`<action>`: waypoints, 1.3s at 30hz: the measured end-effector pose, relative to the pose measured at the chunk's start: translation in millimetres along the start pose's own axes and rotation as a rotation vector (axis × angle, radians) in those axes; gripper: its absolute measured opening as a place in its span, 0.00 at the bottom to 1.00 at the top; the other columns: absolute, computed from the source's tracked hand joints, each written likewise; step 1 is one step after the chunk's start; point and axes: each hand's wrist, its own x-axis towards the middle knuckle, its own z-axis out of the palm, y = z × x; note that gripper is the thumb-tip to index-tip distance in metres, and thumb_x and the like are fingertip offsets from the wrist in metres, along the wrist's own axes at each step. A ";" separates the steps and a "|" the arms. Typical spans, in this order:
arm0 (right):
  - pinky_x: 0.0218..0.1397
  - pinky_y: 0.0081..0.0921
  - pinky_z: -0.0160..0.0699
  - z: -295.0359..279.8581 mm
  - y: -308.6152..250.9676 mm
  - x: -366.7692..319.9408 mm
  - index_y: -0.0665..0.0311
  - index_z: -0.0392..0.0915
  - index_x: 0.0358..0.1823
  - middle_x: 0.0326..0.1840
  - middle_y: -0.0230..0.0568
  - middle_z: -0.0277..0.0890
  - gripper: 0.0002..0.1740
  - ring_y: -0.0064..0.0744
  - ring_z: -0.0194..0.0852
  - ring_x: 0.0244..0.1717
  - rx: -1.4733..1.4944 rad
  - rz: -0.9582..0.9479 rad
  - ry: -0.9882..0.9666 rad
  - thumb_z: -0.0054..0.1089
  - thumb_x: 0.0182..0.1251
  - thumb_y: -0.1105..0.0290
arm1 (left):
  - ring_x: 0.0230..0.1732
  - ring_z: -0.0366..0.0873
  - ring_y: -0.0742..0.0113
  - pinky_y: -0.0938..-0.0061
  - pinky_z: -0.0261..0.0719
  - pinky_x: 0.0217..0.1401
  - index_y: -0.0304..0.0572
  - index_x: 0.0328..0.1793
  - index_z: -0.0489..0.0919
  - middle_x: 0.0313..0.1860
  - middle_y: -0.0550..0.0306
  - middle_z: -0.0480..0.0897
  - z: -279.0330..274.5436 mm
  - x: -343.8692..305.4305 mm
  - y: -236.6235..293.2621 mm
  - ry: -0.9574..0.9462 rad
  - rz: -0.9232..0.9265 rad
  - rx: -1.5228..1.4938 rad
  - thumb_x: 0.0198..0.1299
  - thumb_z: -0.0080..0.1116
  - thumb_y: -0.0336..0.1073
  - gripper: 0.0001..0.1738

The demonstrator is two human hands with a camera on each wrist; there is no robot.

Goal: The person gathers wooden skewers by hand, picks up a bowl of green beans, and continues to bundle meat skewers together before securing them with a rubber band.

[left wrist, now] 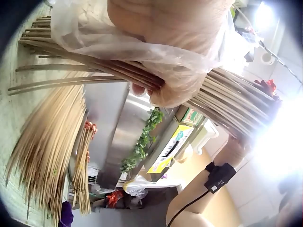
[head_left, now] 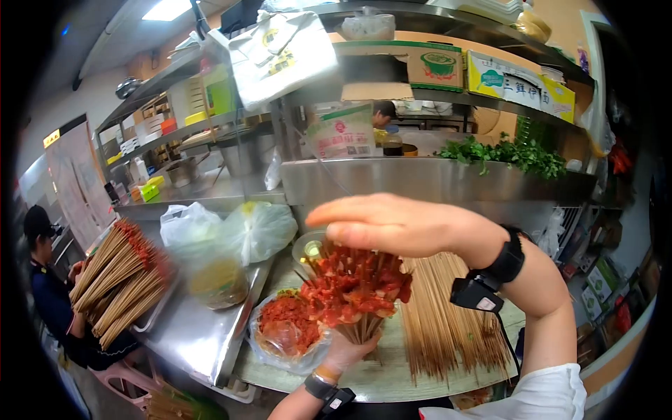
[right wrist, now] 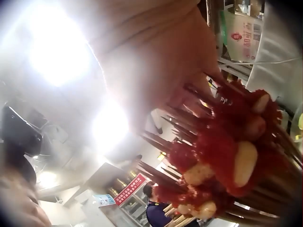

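Observation:
My left hand point(head_left: 344, 352), in a thin clear plastic glove, grips a thick bundle of wooden skewers point(head_left: 355, 288) by their sticks. Red-coated chunks, some pale, cover the upper part of the bundle, which stands upright over the table. Bare pointed tips poke out above the chunks point(right wrist: 222, 156) in the right wrist view. My right hand point(head_left: 392, 222) lies flat over the top of the bundle, fingers straight, palm right at the tips. In the left wrist view the gloved fingers point(left wrist: 177, 87) wrap the sticks, and some lower ends fan out apart.
Left of the bundle sits a plastic-lined bowl of red mixture point(head_left: 288, 325). Many bare skewers point(head_left: 451, 315) lie on the table at right. Filled plastic bags point(head_left: 259, 231) stand on the steel counter point(head_left: 199, 336). A seated person point(head_left: 43, 294) at far left holds loaded skewers point(head_left: 122, 287).

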 end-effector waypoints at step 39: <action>0.69 0.37 0.61 148.8 26.8 -115.7 0.66 0.63 0.66 0.65 0.49 0.67 0.37 0.41 0.65 0.66 0.200 0.313 0.507 0.67 0.59 0.58 | 0.39 0.74 0.71 0.69 0.74 0.53 0.41 0.51 0.70 0.36 0.66 0.73 -61.3 7.5 93.7 0.315 -0.121 -0.378 0.55 0.62 0.26 0.18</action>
